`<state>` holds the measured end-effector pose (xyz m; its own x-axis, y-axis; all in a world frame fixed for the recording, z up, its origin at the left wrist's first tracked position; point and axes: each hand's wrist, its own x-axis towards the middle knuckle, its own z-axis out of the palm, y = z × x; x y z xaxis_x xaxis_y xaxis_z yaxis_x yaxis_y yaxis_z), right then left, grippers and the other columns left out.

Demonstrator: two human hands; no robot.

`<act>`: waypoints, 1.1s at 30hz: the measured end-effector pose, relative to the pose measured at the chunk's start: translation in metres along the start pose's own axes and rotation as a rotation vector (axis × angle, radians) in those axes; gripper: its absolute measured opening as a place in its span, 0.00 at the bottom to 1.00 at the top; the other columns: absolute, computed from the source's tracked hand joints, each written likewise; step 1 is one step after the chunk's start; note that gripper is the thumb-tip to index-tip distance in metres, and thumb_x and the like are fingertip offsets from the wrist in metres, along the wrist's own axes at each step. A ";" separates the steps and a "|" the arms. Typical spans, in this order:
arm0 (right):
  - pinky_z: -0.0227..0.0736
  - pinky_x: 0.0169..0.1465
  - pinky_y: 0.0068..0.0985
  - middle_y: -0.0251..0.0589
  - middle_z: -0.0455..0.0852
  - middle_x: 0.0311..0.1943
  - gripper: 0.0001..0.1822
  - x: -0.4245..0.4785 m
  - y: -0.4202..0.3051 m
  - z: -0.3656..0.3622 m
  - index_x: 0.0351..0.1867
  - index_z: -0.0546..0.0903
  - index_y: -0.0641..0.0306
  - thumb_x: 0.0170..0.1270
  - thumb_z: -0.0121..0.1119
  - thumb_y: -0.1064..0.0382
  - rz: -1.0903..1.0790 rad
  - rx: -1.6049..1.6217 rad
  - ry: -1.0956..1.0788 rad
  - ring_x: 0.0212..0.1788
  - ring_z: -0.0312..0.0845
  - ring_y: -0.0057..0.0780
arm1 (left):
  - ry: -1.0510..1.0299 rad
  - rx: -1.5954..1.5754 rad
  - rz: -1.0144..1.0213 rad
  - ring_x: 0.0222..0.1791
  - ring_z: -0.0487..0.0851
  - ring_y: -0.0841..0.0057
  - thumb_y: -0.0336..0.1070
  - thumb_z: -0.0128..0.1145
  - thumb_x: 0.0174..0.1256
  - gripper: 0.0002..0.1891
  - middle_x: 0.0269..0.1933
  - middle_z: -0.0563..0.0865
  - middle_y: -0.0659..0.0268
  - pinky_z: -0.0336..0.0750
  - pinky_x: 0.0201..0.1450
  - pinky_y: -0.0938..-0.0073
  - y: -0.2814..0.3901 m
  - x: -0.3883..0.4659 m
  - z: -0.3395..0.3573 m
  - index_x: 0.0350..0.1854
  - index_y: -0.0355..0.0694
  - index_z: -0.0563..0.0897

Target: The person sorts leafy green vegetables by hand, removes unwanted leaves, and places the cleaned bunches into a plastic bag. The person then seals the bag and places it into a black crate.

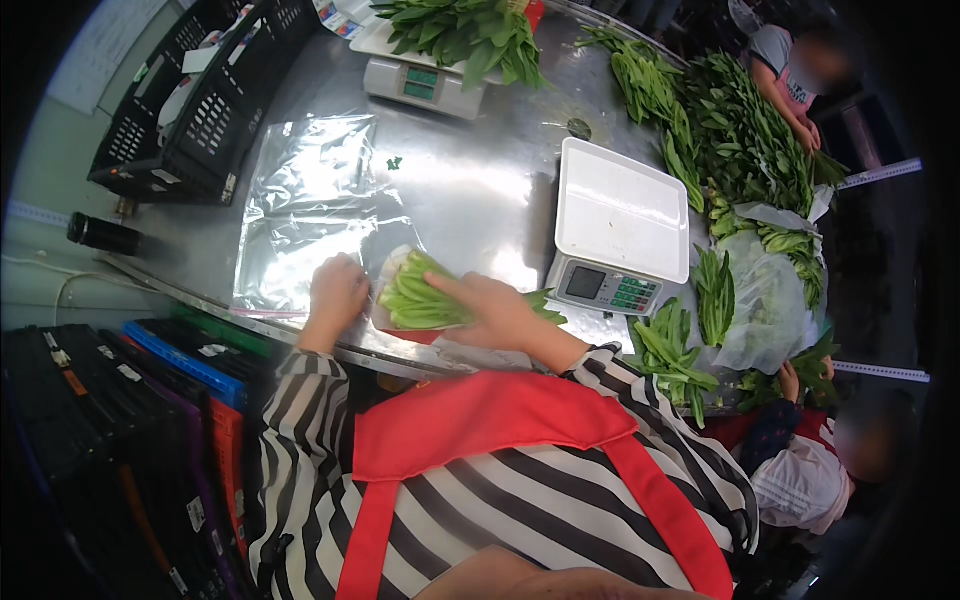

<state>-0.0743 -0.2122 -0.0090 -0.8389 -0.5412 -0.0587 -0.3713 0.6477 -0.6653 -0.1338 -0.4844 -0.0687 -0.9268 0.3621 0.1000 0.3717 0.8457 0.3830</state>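
My right hand [499, 311] grips a bunch of leafy greens [424, 292] lying on its side near the table's front edge. The cut pale stems point left, and leaf tips show to the right of the wrist. White and red material lies under the bunch; what it is I cannot tell. My left hand [339, 294] rests with curled fingers at the right edge of flat transparent plastic bags [300, 217]; whether it pinches a bag is hidden. Right of the bunch stands a digital scale [622, 217], its white tray bearing only small specks.
Another scale [424, 90] at the back carries greens [465, 37]. A black crate [202, 112] stands at the back left, a black cylinder [105, 234] at the left edge. Greens [742, 127] cover the table's right side, where two people work. Stacked crates [90, 405] stand below left.
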 end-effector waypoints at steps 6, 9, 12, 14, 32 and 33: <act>0.69 0.38 0.37 0.48 0.74 0.32 0.43 -0.004 0.001 0.007 0.67 0.61 0.39 0.46 0.65 0.49 0.179 -0.108 -0.019 0.34 0.74 0.47 | 0.279 -0.277 -0.322 0.29 0.78 0.65 0.31 0.58 0.52 0.04 0.28 0.78 0.61 0.72 0.34 0.70 0.009 0.003 0.003 0.25 0.37 0.79; 0.71 0.41 0.37 0.50 0.74 0.35 0.43 -0.010 -0.003 -0.008 0.67 0.60 0.37 0.47 0.65 0.53 0.223 -0.072 -0.025 0.36 0.75 0.48 | 0.254 -0.120 -0.045 0.42 0.76 0.63 0.37 0.62 0.49 0.07 0.36 0.78 0.63 0.70 0.44 0.64 0.003 0.003 0.005 0.29 0.44 0.81; 0.71 0.41 0.37 0.49 0.73 0.35 0.43 -0.018 0.001 -0.010 0.67 0.60 0.36 0.47 0.65 0.53 0.267 -0.087 -0.061 0.37 0.75 0.48 | 0.084 -0.129 -0.088 0.40 0.76 0.62 0.38 0.64 0.48 0.07 0.34 0.78 0.63 0.69 0.45 0.64 0.011 -0.007 0.008 0.27 0.42 0.82; 0.71 0.42 0.37 0.49 0.73 0.35 0.43 -0.020 0.001 -0.008 0.67 0.60 0.36 0.47 0.65 0.52 0.286 -0.098 -0.064 0.37 0.75 0.48 | 0.094 -0.156 -0.134 0.39 0.76 0.62 0.38 0.63 0.48 0.06 0.33 0.78 0.63 0.69 0.44 0.63 0.009 -0.007 0.010 0.25 0.42 0.82; 0.70 0.40 0.36 0.49 0.74 0.34 0.43 -0.009 -0.014 -0.015 0.68 0.61 0.39 0.46 0.66 0.52 0.033 -0.046 -0.087 0.37 0.74 0.47 | -0.008 -0.514 -0.307 0.26 0.80 0.78 0.34 0.64 0.51 0.07 0.26 0.83 0.65 0.73 0.31 0.78 0.028 0.008 0.007 0.28 0.36 0.83; 0.70 0.40 0.36 0.49 0.74 0.34 0.43 -0.008 -0.010 -0.012 0.68 0.60 0.39 0.46 0.66 0.52 0.109 -0.096 -0.094 0.37 0.74 0.47 | -0.023 -0.517 -0.339 0.27 0.81 0.75 0.35 0.64 0.51 0.07 0.26 0.83 0.64 0.74 0.32 0.76 0.026 0.006 0.007 0.28 0.37 0.83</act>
<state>-0.0689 -0.2083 0.0073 -0.8371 -0.5096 -0.1992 -0.3201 0.7514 -0.5770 -0.1298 -0.4578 -0.0645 -0.9852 0.1193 -0.1230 -0.0233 0.6181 0.7858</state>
